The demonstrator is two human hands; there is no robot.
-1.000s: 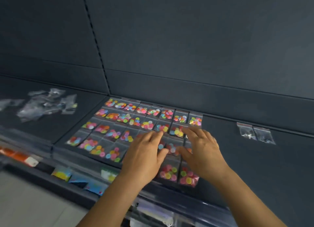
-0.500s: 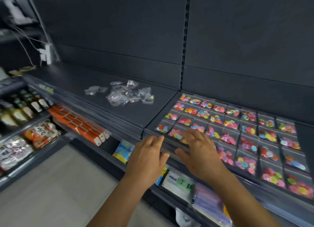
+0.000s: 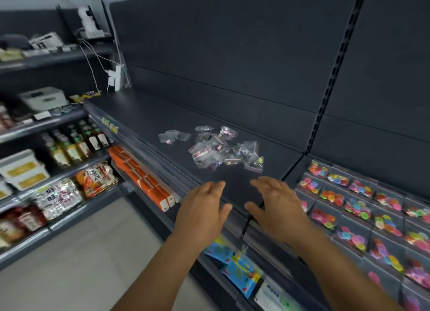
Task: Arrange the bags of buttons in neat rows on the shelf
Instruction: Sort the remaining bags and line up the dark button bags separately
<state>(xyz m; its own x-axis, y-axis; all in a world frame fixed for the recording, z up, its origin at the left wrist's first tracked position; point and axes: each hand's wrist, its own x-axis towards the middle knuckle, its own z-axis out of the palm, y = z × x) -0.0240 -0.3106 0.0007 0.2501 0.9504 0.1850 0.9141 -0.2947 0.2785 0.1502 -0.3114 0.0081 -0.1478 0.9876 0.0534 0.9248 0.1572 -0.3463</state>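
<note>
Just beyond the hands, left (image 3: 202, 209) and right (image 3: 278, 207) both spread and empty, loose bags (image 3: 223, 149) on the shelf (image 3: 149, 115) seemingly await gathering into rows.

Dark grey back panels (image 3: 232, 55) rise behind the shelving, divided by a slotted upright (image 3: 335, 62). Pale floor tiles (image 3: 76, 264) lie below. To the left, side shelves (image 3: 46, 124) carry bottles (image 3: 69, 145) and snack packets (image 3: 60, 196). White cables (image 3: 93, 62) hang at the corner.

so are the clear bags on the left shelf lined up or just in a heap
In a heap. The clear bags lie jumbled, overlapping at odd angles, unlike the colourful button bags set in rows to the right. Both hands are empty, short of the heap.
</note>
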